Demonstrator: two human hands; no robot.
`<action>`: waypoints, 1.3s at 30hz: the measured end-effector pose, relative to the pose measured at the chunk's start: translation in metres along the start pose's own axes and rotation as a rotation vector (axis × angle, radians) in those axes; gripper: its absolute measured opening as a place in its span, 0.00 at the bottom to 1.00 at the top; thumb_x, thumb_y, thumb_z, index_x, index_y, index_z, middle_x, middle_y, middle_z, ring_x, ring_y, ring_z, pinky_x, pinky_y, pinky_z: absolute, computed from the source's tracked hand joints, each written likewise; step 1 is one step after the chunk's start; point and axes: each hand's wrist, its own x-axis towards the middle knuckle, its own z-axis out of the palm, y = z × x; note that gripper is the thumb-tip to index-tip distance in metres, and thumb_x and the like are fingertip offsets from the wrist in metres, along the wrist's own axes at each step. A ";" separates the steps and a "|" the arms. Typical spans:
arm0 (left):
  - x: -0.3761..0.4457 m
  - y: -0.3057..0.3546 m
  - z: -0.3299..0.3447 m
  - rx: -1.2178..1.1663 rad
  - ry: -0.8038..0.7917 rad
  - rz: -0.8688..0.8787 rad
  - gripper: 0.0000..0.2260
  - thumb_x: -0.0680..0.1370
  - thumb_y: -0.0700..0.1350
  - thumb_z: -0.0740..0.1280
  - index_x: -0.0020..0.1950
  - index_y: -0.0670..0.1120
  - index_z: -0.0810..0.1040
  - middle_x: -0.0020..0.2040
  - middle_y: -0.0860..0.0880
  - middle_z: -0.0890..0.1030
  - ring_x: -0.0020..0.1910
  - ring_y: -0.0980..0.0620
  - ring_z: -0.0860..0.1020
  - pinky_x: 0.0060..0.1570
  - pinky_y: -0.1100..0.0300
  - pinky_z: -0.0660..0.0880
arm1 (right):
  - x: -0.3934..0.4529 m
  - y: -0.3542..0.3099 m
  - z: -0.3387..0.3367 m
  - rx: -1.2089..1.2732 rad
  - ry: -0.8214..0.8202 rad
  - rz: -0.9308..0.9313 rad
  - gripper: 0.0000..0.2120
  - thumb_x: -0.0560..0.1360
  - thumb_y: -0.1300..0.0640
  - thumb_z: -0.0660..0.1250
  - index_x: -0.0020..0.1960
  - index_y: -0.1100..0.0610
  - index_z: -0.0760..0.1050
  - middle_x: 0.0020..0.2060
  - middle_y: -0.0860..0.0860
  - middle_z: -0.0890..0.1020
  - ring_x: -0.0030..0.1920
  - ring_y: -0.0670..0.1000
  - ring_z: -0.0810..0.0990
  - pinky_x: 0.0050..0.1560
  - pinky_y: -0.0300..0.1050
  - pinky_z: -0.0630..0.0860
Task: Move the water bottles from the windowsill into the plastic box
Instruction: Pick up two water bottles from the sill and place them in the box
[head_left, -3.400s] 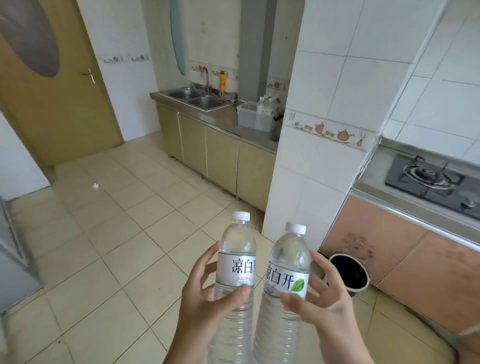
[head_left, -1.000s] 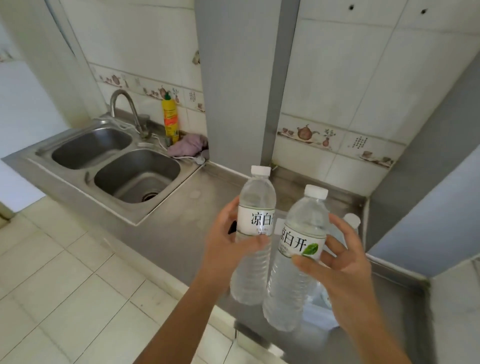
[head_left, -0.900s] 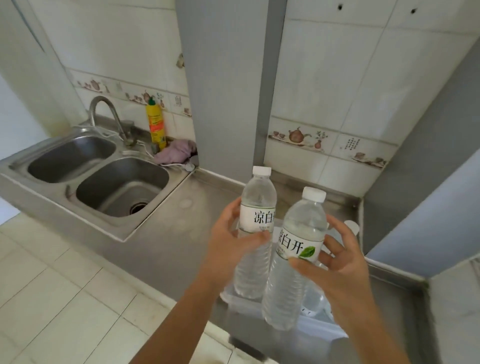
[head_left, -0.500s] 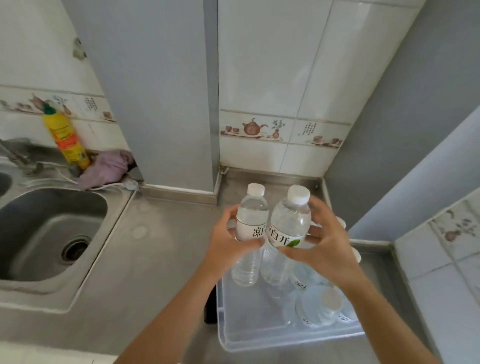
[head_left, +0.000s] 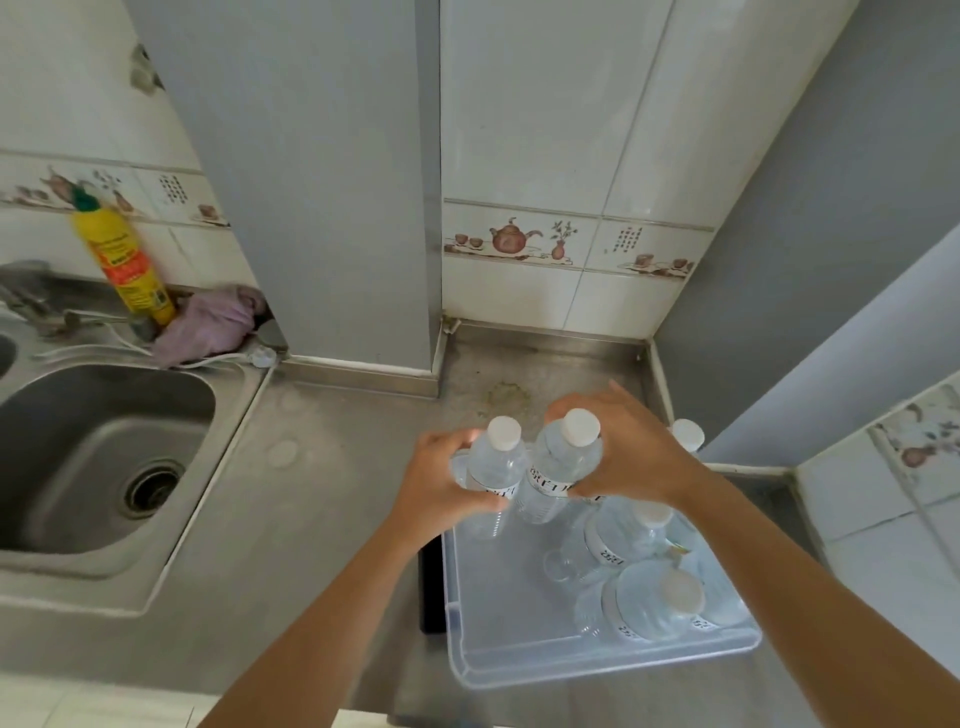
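A clear plastic box (head_left: 519, 644) stands on the steel counter at lower right. My left hand (head_left: 436, 488) grips a clear water bottle with a white cap (head_left: 496, 462), held upright inside the box's far left corner. My right hand (head_left: 634, 457) grips a second, similar bottle (head_left: 558, 467) right beside it, also upright and down in the box. Several other water bottles (head_left: 639, 597) stand along the box's right side, one cap (head_left: 687, 434) showing behind my right hand.
A steel sink (head_left: 98, 457) lies to the left, with a yellow detergent bottle (head_left: 124, 260) and a pink cloth (head_left: 208, 325) behind it. A grey column and tiled walls enclose the counter corner. A dark object (head_left: 431, 587) sits against the box's left side.
Both hands have lowered the two bottles from above the box down into its far left corner. My view has moved closer and tilted down over the box.
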 end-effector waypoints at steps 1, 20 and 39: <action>-0.001 -0.002 0.001 0.006 -0.005 -0.002 0.33 0.54 0.51 0.82 0.58 0.55 0.80 0.55 0.52 0.79 0.59 0.56 0.74 0.60 0.64 0.71 | 0.003 0.001 0.002 -0.032 -0.026 -0.014 0.33 0.58 0.50 0.80 0.61 0.45 0.71 0.55 0.45 0.80 0.60 0.50 0.74 0.68 0.44 0.51; -0.025 -0.010 0.020 -0.094 0.107 -0.018 0.45 0.59 0.52 0.79 0.73 0.59 0.63 0.67 0.65 0.67 0.70 0.55 0.65 0.68 0.55 0.63 | 0.013 0.010 0.011 -0.298 -0.158 -0.048 0.32 0.62 0.49 0.79 0.60 0.43 0.66 0.52 0.40 0.79 0.48 0.46 0.73 0.67 0.54 0.60; -0.002 -0.017 0.016 -0.089 0.071 -0.011 0.38 0.69 0.33 0.74 0.76 0.52 0.66 0.71 0.51 0.73 0.64 0.55 0.74 0.58 0.71 0.70 | -0.035 0.041 0.016 0.040 0.305 0.085 0.14 0.72 0.48 0.71 0.56 0.46 0.78 0.55 0.40 0.80 0.59 0.45 0.76 0.74 0.58 0.47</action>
